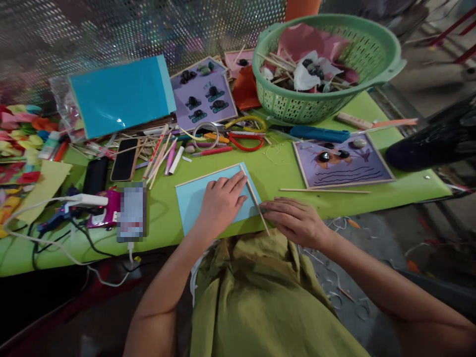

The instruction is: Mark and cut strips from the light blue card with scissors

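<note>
Loosely outstretched, the left hand (224, 197) is laid on a pale-blue card (193, 198); whether a wooden strip (254, 198) is pinched by the right hand (299, 222) cannot be told. On a smooth lime-green table (159, 213), the flat, rectangular card is edged along its right by that straight, slim strip, jutting past the lower corner, and along its top by a thin batten (197, 179).
</note>
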Demonstrator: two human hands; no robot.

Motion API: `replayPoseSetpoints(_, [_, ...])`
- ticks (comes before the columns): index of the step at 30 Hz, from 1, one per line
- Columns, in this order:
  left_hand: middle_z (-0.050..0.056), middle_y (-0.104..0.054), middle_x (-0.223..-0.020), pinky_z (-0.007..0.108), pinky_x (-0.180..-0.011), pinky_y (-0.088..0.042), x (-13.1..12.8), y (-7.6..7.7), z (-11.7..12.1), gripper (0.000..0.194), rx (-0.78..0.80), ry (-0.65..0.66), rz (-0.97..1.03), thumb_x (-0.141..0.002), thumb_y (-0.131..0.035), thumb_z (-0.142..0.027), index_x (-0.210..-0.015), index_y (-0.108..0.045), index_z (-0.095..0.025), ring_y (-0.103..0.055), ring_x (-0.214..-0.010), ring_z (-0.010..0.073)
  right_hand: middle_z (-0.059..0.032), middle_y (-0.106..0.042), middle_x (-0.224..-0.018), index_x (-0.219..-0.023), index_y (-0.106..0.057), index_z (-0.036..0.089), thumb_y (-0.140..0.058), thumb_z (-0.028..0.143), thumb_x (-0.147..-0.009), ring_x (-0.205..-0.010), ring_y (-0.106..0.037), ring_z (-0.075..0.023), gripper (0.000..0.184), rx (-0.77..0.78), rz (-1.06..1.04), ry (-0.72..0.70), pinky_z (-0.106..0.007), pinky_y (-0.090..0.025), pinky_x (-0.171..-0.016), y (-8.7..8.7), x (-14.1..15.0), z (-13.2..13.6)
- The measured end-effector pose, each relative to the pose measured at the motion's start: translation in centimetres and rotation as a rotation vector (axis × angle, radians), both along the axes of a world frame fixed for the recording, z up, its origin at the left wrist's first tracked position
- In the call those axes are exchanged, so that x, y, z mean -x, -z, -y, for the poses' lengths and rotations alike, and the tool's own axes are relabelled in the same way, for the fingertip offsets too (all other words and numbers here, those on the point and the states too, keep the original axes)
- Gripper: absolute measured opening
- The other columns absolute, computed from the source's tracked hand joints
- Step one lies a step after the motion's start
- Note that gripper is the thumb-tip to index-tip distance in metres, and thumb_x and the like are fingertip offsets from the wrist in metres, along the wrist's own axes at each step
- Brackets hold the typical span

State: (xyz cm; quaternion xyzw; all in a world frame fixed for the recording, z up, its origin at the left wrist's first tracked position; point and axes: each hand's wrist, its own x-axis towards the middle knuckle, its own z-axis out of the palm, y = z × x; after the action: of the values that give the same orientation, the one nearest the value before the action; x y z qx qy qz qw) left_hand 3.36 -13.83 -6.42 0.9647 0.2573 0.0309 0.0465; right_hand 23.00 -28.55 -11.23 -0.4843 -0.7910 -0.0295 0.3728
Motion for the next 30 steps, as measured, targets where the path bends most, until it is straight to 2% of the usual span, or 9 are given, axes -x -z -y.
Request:
replayPoseSetpoints(4, [0.007, -0.059, -0.154, 0.043, -0.097, -0.046, 0.6, -1.1, 0.3, 0.044, 0.025, 0.009, 0.021, -0.106, -0.047, -0.032, -0.147, -0.057, -0.022, -0.062, -0.119, 0.0254, -0.0119, -0.080, -0.117, -0.115, -0.070, 0.020, -0.059, 0.006, -0.093, -0.105, -0.078, -0.0226, 0.028, 0.004, -0.017, 0.002, -0.039, -0.066, -0.095, 0.0, 0.0, 0.2])
replayPoseSetpoints(7, [0.007, -0.064, -0.148, 0.042, -0.099, -0.046, 1.6, -2.1, -0.5, 0.041, 0.025, -0.035, 0.062, -0.107, -0.047, -0.033, -0.144, -0.060, -0.024, -0.063, -0.121, 0.0240, -0.0126, -0.081, -0.114, -0.112, -0.071, 0.019, -0.059, 0.006, -0.093, -0.103, -0.078, -0.0233, 0.026, -0.014, -0.040, 0.001, -0.039, -0.067, -0.092, 0.0, 0.1, 0.2])
replayPoseSetpoints(12, [0.007, -0.077, -0.127, 0.043, -0.103, -0.047, 4.1, -3.3, -4.8, 0.034, -0.067, -0.294, 0.127, -0.104, -0.051, -0.029, -0.132, -0.068, -0.023, -0.067, -0.120, 0.0255, -0.0106, -0.082, -0.108, -0.108, -0.070, 0.021, -0.058, 0.006, -0.094, -0.095, -0.079, -0.0222, 0.023, -0.057, -0.027, 0.033, -0.038, -0.067, -0.087, -0.1, 0.1, 0.1])
replayPoseSetpoints(16, [0.009, -0.078, -0.123, 0.045, -0.106, -0.047, 5.6, -3.8, -8.5, 0.030, -0.050, -0.557, 0.035, -0.102, -0.051, -0.027, -0.123, -0.073, -0.022, -0.066, -0.123, 0.0293, -0.0113, -0.082, -0.109, -0.108, -0.070, 0.019, -0.058, 0.005, -0.094, -0.097, -0.079, -0.0222, 0.023, -0.047, 0.000, 0.041, -0.037, -0.066, -0.089, -0.1, 0.1, 0.2])
replayPoseSetpoints(20, [0.012, -0.078, -0.118, 0.044, -0.099, -0.051, 6.2, -3.7, -10.7, 0.031, -0.054, -0.699, -0.048, -0.103, -0.048, -0.026, -0.118, -0.074, -0.019, -0.067, -0.120, 0.0314, -0.0129, -0.082, -0.109, -0.109, -0.070, 0.017, -0.058, 0.006, -0.094, -0.097, -0.079, -0.0229, 0.022, -0.053, 0.024, 0.052, -0.037, -0.065, -0.089, 0.1, 0.0, 0.3])
replayPoseSetpoints(30, [0.016, -0.076, -0.118, 0.047, -0.097, -0.052, 7.1, -2.0, -12.1, 0.027, -0.099, -0.766, -0.142, -0.097, -0.053, -0.021, -0.114, -0.075, -0.018, -0.067, -0.119, 0.0331, -0.0137, -0.082, -0.106, -0.108, -0.068, 0.017, -0.057, 0.006, -0.095, -0.094, -0.079, -0.0234, 0.020, -0.070, 0.040, 0.059, -0.037, -0.064, -0.086, 0.1, 0.1, 0.3])
